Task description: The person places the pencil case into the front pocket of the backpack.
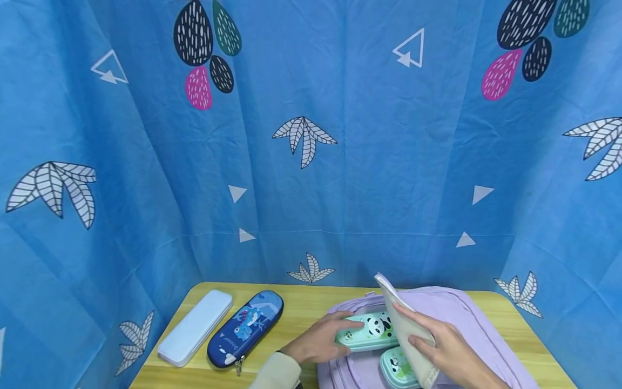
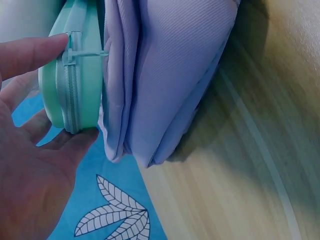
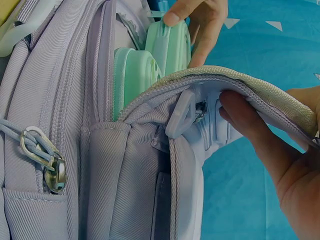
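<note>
A lavender backpack (image 1: 442,302) lies on the table with its front pocket unzipped. My left hand (image 1: 320,337) grips the left end of a mint-green panda pencil case (image 1: 366,332) in the pocket's opening. In the left wrist view, thumb and fingers span the zipped end of that pencil case (image 2: 90,95). A smaller mint-green panda case (image 1: 398,367) sits beside it inside the pocket, partly behind the flap. My right hand (image 1: 447,346) pinches the pocket flap (image 1: 413,340) and holds it raised. The right wrist view shows the thumb on the flap's inner side (image 3: 250,95).
Left of the backpack, a dark blue dinosaur pencil case (image 1: 248,327) and a pale blue-white box-shaped case (image 1: 196,327) lie side by side on the wooden table (image 1: 296,302). A blue patterned curtain (image 1: 311,205) hangs behind and at both sides.
</note>
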